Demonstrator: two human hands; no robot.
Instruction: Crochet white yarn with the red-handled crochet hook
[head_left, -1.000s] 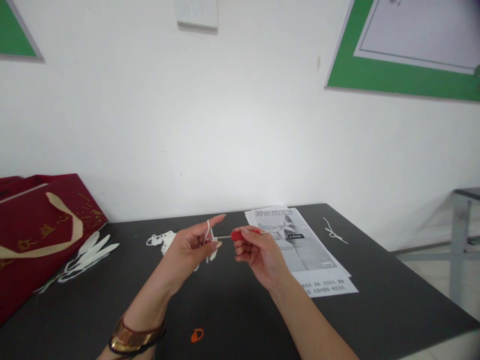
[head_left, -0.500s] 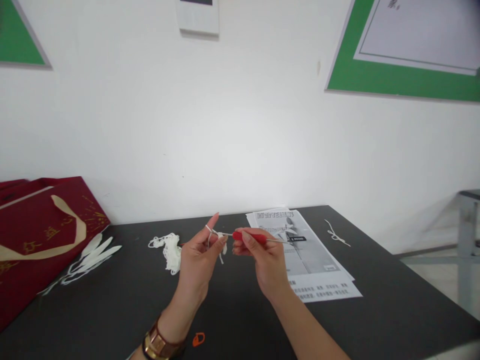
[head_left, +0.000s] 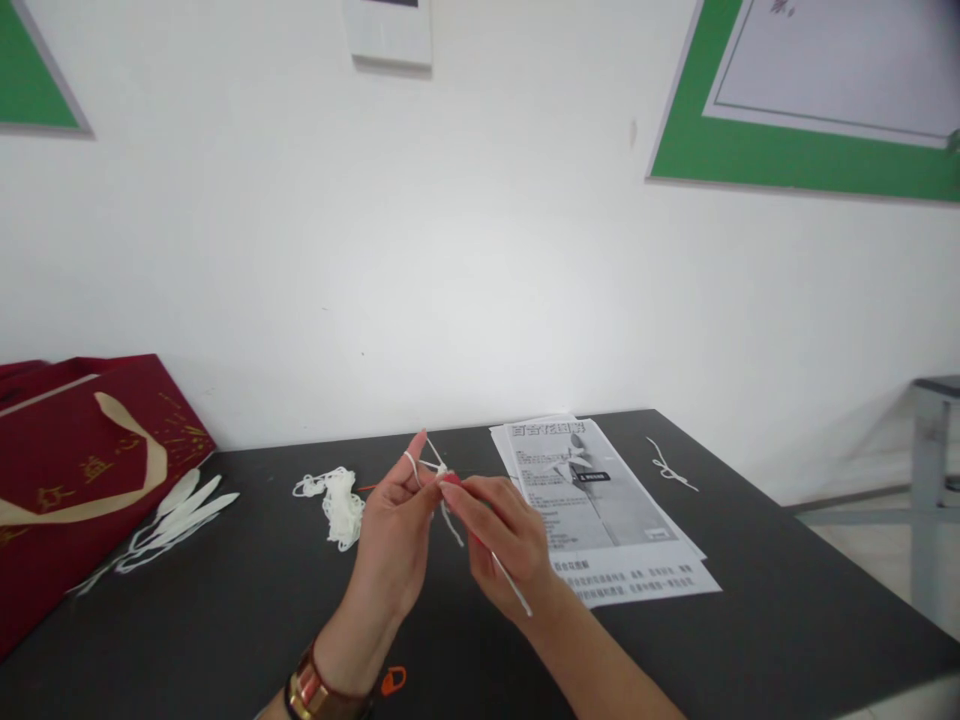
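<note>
Above the black table, my left hand [head_left: 401, 525] pinches a small piece of white crochet work [head_left: 441, 472], with white yarn looped over its raised index finger. My right hand [head_left: 510, 530] is closed round the red grip of a crochet hook [head_left: 454, 480]; its thin pale shaft sticks out below the palm. The hook's front end meets the white work at the left fingertips, and the fingers partly hide it. A short yarn tail hangs below the left hand. Left of it lies a loose heap of white yarn [head_left: 343, 510].
Several white leaf-shaped pieces [head_left: 184, 510] lie by a dark red bag [head_left: 90, 470] at left. Printed sheets [head_left: 622, 500] lie right of my hands. A knotted bit of white yarn [head_left: 670, 468] is farther right. An orange stitch marker [head_left: 393, 681] lies near the front.
My right hand has moved left and turned, bringing the hook against the work at the left fingertips. The hook's rear end now points down toward me instead of right.
</note>
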